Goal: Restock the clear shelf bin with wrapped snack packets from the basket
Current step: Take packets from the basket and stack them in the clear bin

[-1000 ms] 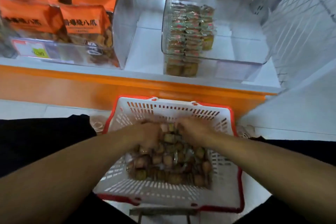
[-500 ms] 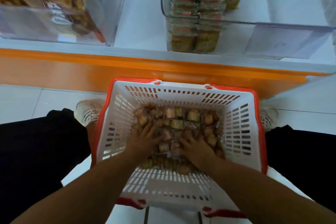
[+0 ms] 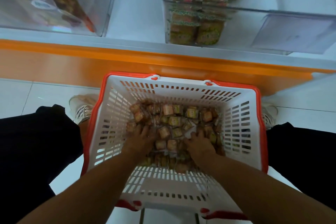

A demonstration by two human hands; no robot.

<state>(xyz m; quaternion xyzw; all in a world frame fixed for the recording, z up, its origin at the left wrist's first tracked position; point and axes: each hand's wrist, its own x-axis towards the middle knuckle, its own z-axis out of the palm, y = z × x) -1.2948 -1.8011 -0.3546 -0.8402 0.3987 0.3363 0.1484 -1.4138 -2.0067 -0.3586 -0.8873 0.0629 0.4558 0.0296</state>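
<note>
The white basket (image 3: 241, 114) with a red rim stands on the floor in front of me, holding a pile of several small wrapped snack packets (image 3: 174, 121). My left hand (image 3: 141, 139) lies on the left side of the pile with fingers spread, tips sunk among packets. On the right side of the pile, my right hand (image 3: 199, 144) rests the same way. No packet is lifted. The clear shelf bin (image 3: 272, 12) sits on the shelf at the upper right. Stacked wrapped packets (image 3: 195, 14) fill its left part.
An orange shelf edge (image 3: 127, 60) runs across just beyond the basket. Another clear bin (image 3: 101, 14) with bagged snacks stands at the upper left. My legs in black trousers and light shoes (image 3: 81, 109) flank the basket on the white tiled floor.
The view has tipped down toward the basket. Both hands moved from the pile's far side to its near middle and spread over the packets.
</note>
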